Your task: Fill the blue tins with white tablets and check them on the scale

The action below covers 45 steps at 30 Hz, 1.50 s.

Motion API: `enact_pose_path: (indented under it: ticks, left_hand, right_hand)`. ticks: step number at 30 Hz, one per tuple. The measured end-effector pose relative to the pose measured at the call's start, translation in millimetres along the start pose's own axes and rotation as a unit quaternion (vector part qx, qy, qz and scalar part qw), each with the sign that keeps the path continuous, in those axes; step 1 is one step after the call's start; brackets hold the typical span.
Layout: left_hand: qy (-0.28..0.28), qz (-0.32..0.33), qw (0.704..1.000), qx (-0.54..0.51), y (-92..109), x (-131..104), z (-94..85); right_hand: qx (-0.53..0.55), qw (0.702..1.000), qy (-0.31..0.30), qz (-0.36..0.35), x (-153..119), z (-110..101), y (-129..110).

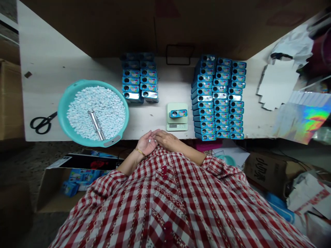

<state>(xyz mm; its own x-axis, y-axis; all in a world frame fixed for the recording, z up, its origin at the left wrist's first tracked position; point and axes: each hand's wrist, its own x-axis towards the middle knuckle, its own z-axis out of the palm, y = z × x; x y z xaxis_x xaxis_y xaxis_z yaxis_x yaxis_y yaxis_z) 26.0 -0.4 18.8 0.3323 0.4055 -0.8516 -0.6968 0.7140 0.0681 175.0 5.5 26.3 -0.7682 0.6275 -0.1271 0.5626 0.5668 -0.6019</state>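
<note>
Seen from above, a person in a red checked shirt sits at a white table (64,65). The left hand (146,144), palm up and cupped, cradles a small white candy (149,140) at the table's near edge. The right hand (165,138) rests against it, fingers touching the left palm; whether it pinches anything cannot be told. Just beyond the hands, a small scale (177,126) carries one blue tin (178,113). To the left sits a teal bowl (63,103) full of white candies with a metal scoop (96,124). Stacks of blue tins (219,100) stand to the right.
</note>
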Motion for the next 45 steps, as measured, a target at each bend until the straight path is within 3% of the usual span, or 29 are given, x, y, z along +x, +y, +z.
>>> enact_pose_path:
  ticks: [3,8,11,17,22,28,31,34,38,41,45]
  left_hand:
    - [-0.009,0.002,1.000,-0.002,2.4,1.6,9.8]
    - [-0.067,0.018,0.998,-0.004,6.8,7.1,40.5]
    - [-0.083,0.026,0.996,0.012,10.6,9.8,53.1]
    - [-0.054,0.042,0.998,0.015,14.4,10.7,41.0]
    - [-0.020,0.051,0.999,0.002,16.4,8.8,26.2]
    - [-0.037,0.036,0.999,0.008,14.3,10.0,36.9]
    - [-0.033,0.037,0.999,0.013,17.1,10.3,39.5]
    - [-0.003,0.062,0.998,0.019,24.2,8.5,28.8]
    - [0.043,0.094,0.995,0.014,33.1,3.9,3.4]
    - [0.063,0.107,0.992,0.016,35.2,2.2,-10.2]
    - [0.056,0.120,0.990,0.044,34.0,4.4,-16.7]
  right_hand:
    - [0.019,0.999,0.034,0.007,-1.5,-6.4,5.4]
    - [0.098,0.966,0.237,0.039,-7.1,-33.4,34.9]
    - [0.075,0.948,0.300,0.067,-7.9,-47.9,58.1]
    - [0.066,0.932,0.335,0.117,-13.0,-50.6,89.3]
    - [0.121,0.880,0.426,0.174,-22.6,-61.0,79.9]
    - [0.257,0.902,0.325,0.125,-14.8,-77.7,50.7]
    - [0.221,0.883,0.384,0.157,-20.2,-85.3,60.6]
    - [0.141,0.886,0.393,0.199,-36.2,-87.3,84.2]
    - [0.046,0.929,0.306,0.204,-54.6,-76.3,108.3]
    - [0.014,0.943,0.260,0.207,-58.3,-64.7,113.0]
    - [0.006,0.947,0.249,0.202,-55.8,-56.6,111.5]
